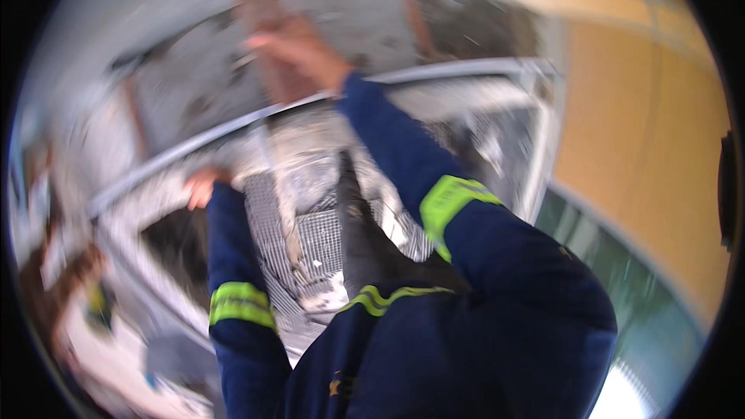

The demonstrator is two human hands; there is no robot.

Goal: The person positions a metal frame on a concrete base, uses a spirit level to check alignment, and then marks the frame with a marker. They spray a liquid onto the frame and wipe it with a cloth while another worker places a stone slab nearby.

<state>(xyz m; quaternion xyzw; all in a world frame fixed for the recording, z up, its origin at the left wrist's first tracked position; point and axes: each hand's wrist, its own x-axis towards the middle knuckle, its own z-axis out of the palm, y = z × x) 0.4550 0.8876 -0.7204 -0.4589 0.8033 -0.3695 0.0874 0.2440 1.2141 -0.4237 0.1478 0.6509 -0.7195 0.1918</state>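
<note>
Above the grey steel-mesh platform [310,240], my left hand [200,188] grips the pale metal guard rail [155,163] for support, while my right hand [299,50], fingers extended, reaches past it toward the rust-brown upright beam [260,23].

R arm stretched fwd, right hand [299,50] blurred; left hand [200,188] lower, blurred.

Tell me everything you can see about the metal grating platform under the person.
The metal grating is a grey, fine-meshed steel floor panel, lying flat below the person and blurred by motion. Pale dust or debris is scattered on it. A dark trouser leg crosses it, and a pale metal rail runs along its far edge, where the left hand rests. Whether anything else touches it cannot be told.
</note>
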